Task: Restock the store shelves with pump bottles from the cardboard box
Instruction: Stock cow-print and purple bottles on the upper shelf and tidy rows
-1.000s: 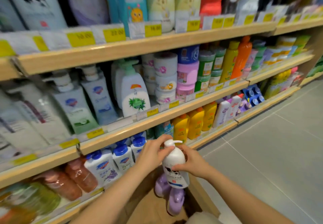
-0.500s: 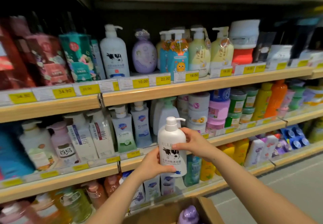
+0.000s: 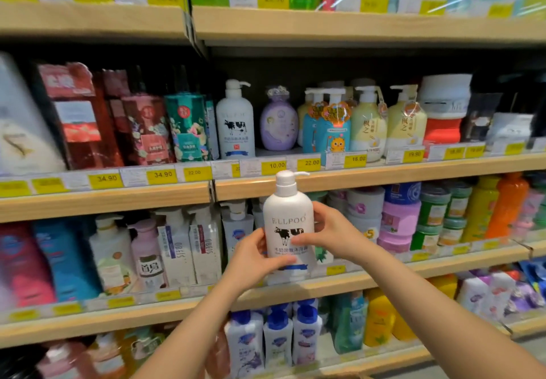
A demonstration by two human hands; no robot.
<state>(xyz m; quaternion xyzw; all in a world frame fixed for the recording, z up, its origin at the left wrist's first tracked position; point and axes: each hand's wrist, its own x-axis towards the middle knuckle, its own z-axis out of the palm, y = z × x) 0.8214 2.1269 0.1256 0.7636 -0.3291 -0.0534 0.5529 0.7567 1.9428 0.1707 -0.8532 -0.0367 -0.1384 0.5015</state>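
Presently, one white pump bottle (image 3: 288,230), cow emblem on the label, is held in the air in front of the shelves, between the two middle tiers and not yet set down. It is gripped from both sides: the left hand (image 3: 254,260) is curled round its lower left flank, the right hand (image 3: 331,232) round its right flank, thumb across the label, so both sets of fingers are clamped on the bottle. Progress is judged partial: a matching cow-label bottle (image 3: 235,121) is already stood on the upper shelf (image 3: 384,171), with an open slot beside it before the lilac bottle (image 3: 279,124); the held item remains to be placed. The cardboard box is scarcely in view, so remaining stock cannot be told. Orientation: long axis upright, label facing the camera, pump head uppermost, spout pointing right.
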